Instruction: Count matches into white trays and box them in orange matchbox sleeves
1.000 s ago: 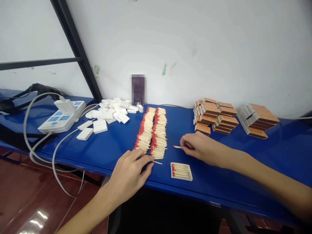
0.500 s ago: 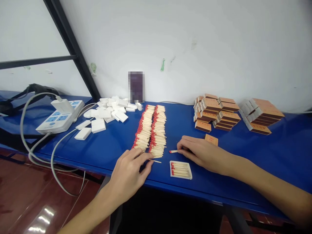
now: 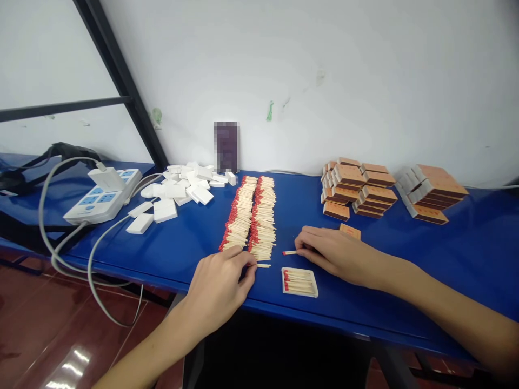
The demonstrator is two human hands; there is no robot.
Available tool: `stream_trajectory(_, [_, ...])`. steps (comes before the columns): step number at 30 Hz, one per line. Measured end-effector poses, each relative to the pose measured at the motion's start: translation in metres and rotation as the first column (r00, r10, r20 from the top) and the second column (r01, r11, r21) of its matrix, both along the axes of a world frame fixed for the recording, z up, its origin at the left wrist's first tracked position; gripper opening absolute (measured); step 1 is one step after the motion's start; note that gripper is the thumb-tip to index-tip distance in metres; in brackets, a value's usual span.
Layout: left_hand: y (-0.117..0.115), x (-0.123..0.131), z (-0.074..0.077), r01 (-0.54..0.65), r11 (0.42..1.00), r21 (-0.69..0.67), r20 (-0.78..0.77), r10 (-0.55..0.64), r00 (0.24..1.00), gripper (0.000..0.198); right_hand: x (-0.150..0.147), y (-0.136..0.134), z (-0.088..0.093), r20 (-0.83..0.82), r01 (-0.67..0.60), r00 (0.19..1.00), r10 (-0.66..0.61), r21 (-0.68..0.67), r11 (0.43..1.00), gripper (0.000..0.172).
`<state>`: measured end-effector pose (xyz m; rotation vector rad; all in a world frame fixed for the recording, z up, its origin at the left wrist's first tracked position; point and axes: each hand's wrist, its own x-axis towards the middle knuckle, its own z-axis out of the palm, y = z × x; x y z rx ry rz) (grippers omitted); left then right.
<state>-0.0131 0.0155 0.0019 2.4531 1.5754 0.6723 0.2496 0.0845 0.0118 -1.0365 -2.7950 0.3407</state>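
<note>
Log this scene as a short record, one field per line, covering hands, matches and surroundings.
Left hand: pinching a bare-ended matchstick
Right hand: pinching a red-tipped matchstick, head pointing outward
White tray: partly filled, heads to the left
Loose matches: two long rows, side by side
Orange boxes: stacked near the wall
White pieces: piled left of the rows
Surface: blue table

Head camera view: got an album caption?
Right hand pinching a match, left hand touching another, near a white tray of matches on a blue table.
</note>
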Motion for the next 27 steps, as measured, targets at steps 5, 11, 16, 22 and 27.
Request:
stream_trajectory(5, [0.003,0.007,0.005,0.070,0.997,0.028,0.002,-0.070,0.998,0.013,0.000,-0.004,0.006,-0.024,-0.023,0.999,0.023,-0.009,1.000,0.023])
stream_trajectory(11, [0.004,0.009,-0.003,0.138,0.987,0.077,0.087,-0.144,0.986,0.012,-0.012,-0.006,0.002,-0.129,-0.028,0.992,0.018,-0.071,0.997,0.022])
stream_trajectory(16, [-0.002,0.005,-0.007,0.136,0.950,0.282,0.161,-0.186,0.969,0.009,-0.019,-0.005,0.002,-0.258,-0.019,0.966,-0.034,-0.200,0.980,0.025])
stream_trajectory(22, [-0.006,0.000,-0.010,0.160,0.940,0.300,0.241,-0.237,0.941,0.001,-0.023,-0.005,0.002,-0.287,-0.029,0.957,-0.043,-0.242,0.970,0.024])
stream_trajectory(27, [-0.005,0.000,-0.011,0.160,0.949,0.273,0.306,-0.243,0.921,0.015,-0.021,-0.011,0.004,-0.300,0.005,0.952,-0.063,-0.189,0.982,0.025])
